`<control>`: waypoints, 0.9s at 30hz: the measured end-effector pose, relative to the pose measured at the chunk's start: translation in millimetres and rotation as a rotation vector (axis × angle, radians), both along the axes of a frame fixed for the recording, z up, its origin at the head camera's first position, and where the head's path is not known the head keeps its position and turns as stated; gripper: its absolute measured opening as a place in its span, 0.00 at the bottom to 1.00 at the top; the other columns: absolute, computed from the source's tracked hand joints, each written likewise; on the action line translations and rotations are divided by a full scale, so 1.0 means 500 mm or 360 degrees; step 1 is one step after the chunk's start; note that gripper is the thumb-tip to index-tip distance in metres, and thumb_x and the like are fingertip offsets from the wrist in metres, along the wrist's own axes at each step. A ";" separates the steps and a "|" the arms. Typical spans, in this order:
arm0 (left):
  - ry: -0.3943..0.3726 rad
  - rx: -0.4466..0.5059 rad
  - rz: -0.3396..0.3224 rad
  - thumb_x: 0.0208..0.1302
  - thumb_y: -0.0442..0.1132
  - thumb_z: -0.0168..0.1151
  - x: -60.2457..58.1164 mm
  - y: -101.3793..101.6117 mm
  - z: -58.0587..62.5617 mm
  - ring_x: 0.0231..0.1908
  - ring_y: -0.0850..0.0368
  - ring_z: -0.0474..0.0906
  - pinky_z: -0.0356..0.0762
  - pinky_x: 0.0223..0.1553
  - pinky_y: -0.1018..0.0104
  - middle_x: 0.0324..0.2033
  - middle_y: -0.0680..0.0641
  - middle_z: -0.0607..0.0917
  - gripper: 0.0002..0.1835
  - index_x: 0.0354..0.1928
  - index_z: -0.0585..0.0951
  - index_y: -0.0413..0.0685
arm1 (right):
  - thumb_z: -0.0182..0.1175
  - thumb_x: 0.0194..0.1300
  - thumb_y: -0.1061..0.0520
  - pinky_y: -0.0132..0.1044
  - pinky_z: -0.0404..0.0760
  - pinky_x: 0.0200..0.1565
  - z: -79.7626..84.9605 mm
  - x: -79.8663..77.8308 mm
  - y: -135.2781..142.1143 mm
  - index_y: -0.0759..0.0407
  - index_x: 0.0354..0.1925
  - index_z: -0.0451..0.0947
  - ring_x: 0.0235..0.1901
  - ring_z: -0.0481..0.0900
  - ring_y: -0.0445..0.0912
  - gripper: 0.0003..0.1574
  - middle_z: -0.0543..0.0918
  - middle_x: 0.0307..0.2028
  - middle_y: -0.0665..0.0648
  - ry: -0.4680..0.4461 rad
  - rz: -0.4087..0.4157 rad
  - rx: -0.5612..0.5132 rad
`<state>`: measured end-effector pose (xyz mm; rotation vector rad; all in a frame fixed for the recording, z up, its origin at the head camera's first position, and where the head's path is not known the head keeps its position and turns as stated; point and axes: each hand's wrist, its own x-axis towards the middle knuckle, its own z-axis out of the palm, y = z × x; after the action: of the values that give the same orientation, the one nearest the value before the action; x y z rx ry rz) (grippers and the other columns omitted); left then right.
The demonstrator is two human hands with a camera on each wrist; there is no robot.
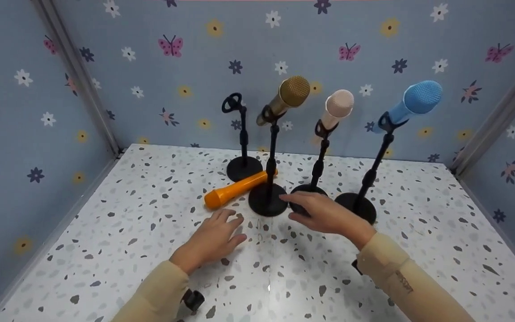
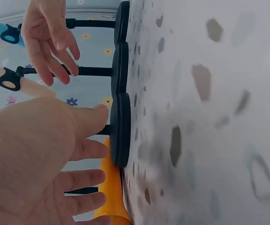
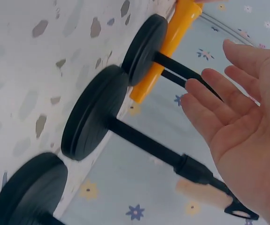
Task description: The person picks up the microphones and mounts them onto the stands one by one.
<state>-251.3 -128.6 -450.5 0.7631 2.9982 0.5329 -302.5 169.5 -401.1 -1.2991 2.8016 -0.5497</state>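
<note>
An orange microphone lies on the speckled table, between an empty black stand and the stand with the gold microphone. Just in front of the orange one, my left hand hovers with fingers spread and nothing held. In the left wrist view its fingertips overlap the orange microphone. My right hand, fingers loosely extended and holding nothing, is over the front of the stand bases. It partly hides the base of the stand carrying the pale pink microphone.
A blue microphone sits in the rightmost stand, its black base close to the pink one's. The stands rise in a tight row near the flowered back wall. Side panels border the speckled table.
</note>
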 end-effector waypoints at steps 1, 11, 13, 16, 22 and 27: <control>-0.0005 0.0003 0.0004 0.75 0.50 0.58 0.003 -0.008 -0.002 0.69 0.38 0.63 0.66 0.65 0.37 0.68 0.35 0.70 0.27 0.68 0.75 0.40 | 0.60 0.75 0.53 0.48 0.75 0.63 -0.005 -0.003 -0.011 0.57 0.72 0.69 0.62 0.77 0.53 0.31 0.77 0.65 0.59 -0.0004 0.0025 -0.0011; -0.0056 -0.0033 0.0030 0.75 0.51 0.57 0.019 -0.048 -0.013 0.69 0.37 0.63 0.61 0.68 0.37 0.69 0.35 0.69 0.25 0.66 0.77 0.44 | 0.60 0.75 0.53 0.45 0.72 0.65 -0.024 -0.029 -0.111 0.52 0.75 0.64 0.66 0.73 0.50 0.35 0.72 0.69 0.57 -0.0058 0.0081 -0.0038; -0.0071 -0.0032 0.0032 0.76 0.51 0.57 0.023 -0.052 -0.016 0.69 0.37 0.63 0.60 0.69 0.38 0.69 0.35 0.69 0.26 0.67 0.76 0.44 | 0.59 0.76 0.53 0.45 0.71 0.67 -0.026 -0.034 -0.129 0.51 0.77 0.62 0.67 0.71 0.50 0.36 0.70 0.71 0.56 -0.0082 0.0060 0.0004; -0.0090 -0.0007 0.0018 0.76 0.50 0.57 0.030 -0.056 -0.022 0.69 0.35 0.64 0.62 0.67 0.36 0.68 0.34 0.70 0.25 0.66 0.77 0.42 | 0.59 0.76 0.53 0.45 0.68 0.68 -0.034 -0.044 -0.153 0.51 0.77 0.60 0.69 0.69 0.50 0.37 0.68 0.72 0.55 -0.0115 0.0043 0.0066; -0.0117 0.0006 0.0046 0.76 0.51 0.56 0.035 -0.063 -0.027 0.69 0.35 0.63 0.64 0.66 0.35 0.69 0.34 0.69 0.26 0.68 0.75 0.44 | 0.62 0.73 0.58 0.44 0.69 0.68 -0.051 -0.073 -0.196 0.61 0.74 0.64 0.68 0.70 0.51 0.36 0.70 0.71 0.60 -0.0002 0.0099 0.0037; -0.0113 0.0011 0.0060 0.76 0.50 0.56 0.039 -0.076 -0.027 0.69 0.36 0.63 0.64 0.65 0.36 0.69 0.34 0.69 0.26 0.68 0.75 0.43 | 0.64 0.71 0.60 0.42 0.67 0.69 -0.069 -0.090 -0.231 0.62 0.73 0.66 0.73 0.62 0.53 0.36 0.64 0.74 0.62 0.0053 0.0074 0.0085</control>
<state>-231.8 -166.5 -463.8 0.6745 2.9522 0.5590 -347.6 53.9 -435.6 -1.3722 2.7838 -0.4525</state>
